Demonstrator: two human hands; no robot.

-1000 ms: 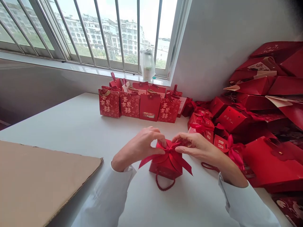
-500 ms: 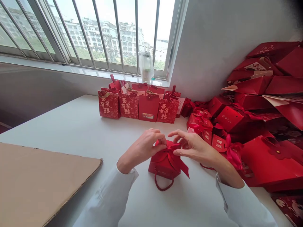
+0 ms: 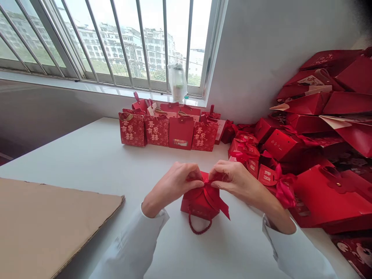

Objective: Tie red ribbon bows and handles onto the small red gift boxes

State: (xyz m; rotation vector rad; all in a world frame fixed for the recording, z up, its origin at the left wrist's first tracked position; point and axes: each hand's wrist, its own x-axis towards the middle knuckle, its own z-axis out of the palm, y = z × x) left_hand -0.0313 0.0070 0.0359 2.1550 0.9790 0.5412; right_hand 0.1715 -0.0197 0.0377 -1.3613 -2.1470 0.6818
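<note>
A small red gift box (image 3: 195, 204) stands on the white table, its twisted cord handle (image 3: 200, 231) hanging down toward me. Red ribbon (image 3: 211, 197) is tied in a bow on top, one tail sloping down the right side. My left hand (image 3: 182, 179) pinches the bow's left loop between thumb and fingers. On the other side my right hand (image 3: 232, 176) pinches the right loop close to the knot. The fingers of both hands cover most of the loops.
Several red paper gift bags (image 3: 157, 131) stand in rows below the barred window. A heap of red boxes (image 3: 281, 145) fills the right side. At the left lies a cardboard sheet (image 3: 58, 221). A wrapped jar (image 3: 177, 83) sits on the sill.
My right hand's fingers, spread apart before, have closed on the bow's right loop. My left hand keeps its pinch on the left side. The box stays in place.
</note>
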